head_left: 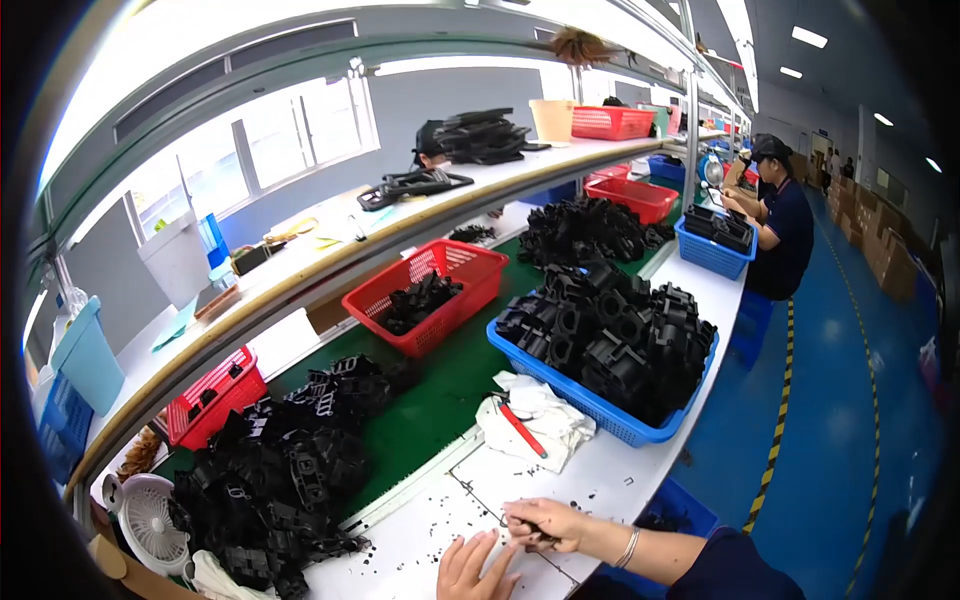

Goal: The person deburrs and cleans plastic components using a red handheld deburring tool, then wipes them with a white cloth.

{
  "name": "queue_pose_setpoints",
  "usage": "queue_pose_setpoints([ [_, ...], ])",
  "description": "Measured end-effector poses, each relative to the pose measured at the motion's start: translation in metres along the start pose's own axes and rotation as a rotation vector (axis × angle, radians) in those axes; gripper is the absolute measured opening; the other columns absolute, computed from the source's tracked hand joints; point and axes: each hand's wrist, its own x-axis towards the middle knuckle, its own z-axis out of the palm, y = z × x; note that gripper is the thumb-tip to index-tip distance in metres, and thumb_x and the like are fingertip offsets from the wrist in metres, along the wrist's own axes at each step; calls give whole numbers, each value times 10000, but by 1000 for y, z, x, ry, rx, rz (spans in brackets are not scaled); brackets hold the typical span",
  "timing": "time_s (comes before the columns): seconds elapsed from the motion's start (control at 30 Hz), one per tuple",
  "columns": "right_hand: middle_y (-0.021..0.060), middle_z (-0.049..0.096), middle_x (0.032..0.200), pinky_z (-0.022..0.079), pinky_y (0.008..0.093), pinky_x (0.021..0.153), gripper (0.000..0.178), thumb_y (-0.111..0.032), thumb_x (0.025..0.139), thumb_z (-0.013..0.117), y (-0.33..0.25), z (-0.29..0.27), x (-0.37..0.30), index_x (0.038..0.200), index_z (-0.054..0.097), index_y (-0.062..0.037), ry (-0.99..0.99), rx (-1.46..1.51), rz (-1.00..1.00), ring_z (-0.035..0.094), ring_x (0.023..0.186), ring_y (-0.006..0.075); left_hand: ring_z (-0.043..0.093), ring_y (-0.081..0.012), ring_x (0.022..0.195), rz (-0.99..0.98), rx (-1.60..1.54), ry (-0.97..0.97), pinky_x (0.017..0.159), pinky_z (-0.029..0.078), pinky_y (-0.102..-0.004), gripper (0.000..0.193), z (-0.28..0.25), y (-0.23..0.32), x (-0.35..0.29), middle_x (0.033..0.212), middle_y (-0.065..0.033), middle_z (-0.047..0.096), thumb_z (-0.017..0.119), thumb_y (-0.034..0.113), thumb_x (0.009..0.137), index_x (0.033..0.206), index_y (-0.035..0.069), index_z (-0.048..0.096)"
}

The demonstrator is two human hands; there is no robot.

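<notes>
My right hand (548,524) is closed over the white tabletop (420,515). A little dark material shows beneath its fingers, too hidden to name. Just to its left, my left hand (470,568) has its fingers stretched out and apart at the table, their tips close to the right hand. Small black scraps (405,553) lie scattered around both hands. Beyond them, a red-handled tool (522,430), slim like a utility knife, rests on a crumpled white cloth (550,412).
A blue basket (610,420) heaped with black plastic parts stands at right. Loose black parts (290,470) are piled at left beside a white fan (152,525). A red basket (430,330) sits on the green belt (420,415). A co-worker (780,220) sits farther along.
</notes>
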Motion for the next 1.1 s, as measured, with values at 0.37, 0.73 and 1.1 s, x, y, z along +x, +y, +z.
queue_pose_setpoints([
  [0.37,-9,438,620,189,222,376,332,-282,1005,615,-38,-208,-204,757,478,-109,770,-51,-349,373,510,72,394,-371,1380,-336,115,18,1118,362,-482,354,21,-23,-16,1465,-177,418,633,41,910,1263,33,607],
  [0.73,276,575,1364,438,397,1078,845,-534,829,731,63,-398,-201,1352,533,99,1418,-1132,436,550,1288,386,457,-367,1331,-440,87,31,1105,386,-465,343,28,-27,-22,1403,-175,491,671,4,830,1170,43,653],
  [1.1,56,674,903,503,255,658,210,-64,808,790,-57,-53,-98,1009,738,-28,482,-1418,-418,614,735,139,551,-328,1181,-461,-15,48,993,470,-424,403,27,-26,-8,1236,-123,590,748,-12,765,1155,44,665],
])
